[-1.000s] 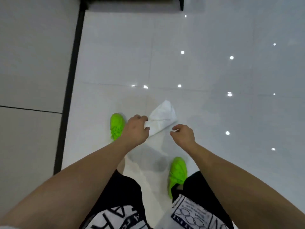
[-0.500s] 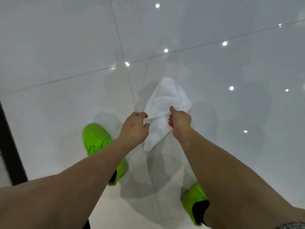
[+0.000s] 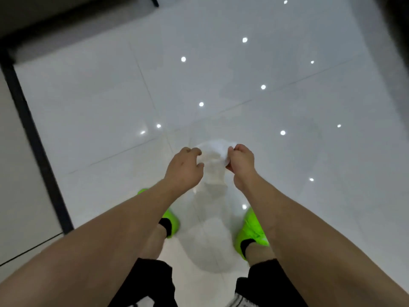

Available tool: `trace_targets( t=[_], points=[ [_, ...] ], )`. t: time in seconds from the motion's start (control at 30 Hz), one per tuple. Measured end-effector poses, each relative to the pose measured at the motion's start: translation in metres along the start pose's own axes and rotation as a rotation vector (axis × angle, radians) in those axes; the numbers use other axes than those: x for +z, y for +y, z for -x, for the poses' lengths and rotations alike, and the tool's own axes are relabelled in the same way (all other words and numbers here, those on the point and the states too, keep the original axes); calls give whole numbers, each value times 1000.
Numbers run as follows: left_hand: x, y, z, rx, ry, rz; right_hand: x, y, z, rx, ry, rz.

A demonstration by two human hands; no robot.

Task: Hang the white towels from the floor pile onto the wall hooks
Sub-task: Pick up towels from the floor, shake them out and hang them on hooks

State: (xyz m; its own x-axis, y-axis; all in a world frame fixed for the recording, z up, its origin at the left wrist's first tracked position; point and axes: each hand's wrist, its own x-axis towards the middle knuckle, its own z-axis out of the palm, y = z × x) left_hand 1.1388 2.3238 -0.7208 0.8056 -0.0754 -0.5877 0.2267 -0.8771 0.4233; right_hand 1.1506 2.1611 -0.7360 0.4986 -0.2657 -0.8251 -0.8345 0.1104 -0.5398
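Shorts at the bottom edge, black, then my two neon green shoes [image 3: 252, 231] planted apart on the glossy floor [image 3: 88, 111], so I'm standing with the cloth hanging down between my legs.

Next up, my two hands. Left hand [image 3: 183, 168] pinches one side of the top edge of the white towel [image 3: 213, 160], right hand [image 3: 241, 161] pinches the other side, fingers curled tight on the fabric. They sit near each other with only a short stretch of towel between them. My guess is I'm holding it by the top edge so it hangs straight and I can find a spot to loop over a hook. It's blurry, so I can't tell whether there's a hanging loop.

Count so far: one towel in hand, clear of the floor as far as I can tell. No pile in view, no hooks in view either, so carrying it to the wall comes next, I reckon.

Farther out it's just tile with about a dozen ceiling-light reflections, a dark baseboard strip [image 3: 33, 138] along the left wall, and a dark furniture leg [image 3: 154, 1] at the top.
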Motion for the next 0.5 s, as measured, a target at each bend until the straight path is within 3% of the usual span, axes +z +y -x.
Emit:
trace_targets(
  t=[0.23,0.3,0.4,0.5],
  points=[
    [-159,227,67,389,11,-102,-135,-190,162,-162,-230,-30],
    [-189,297,87,479,76,-165,-186,-237,197,-245,-257,-19],
    [-217,387,117,519,179,-164,-263,-288,242,-402,-213,47],
    [-239,474,148,600,291,-177,-345,-321,278,-615,-73,276]
  ],
)
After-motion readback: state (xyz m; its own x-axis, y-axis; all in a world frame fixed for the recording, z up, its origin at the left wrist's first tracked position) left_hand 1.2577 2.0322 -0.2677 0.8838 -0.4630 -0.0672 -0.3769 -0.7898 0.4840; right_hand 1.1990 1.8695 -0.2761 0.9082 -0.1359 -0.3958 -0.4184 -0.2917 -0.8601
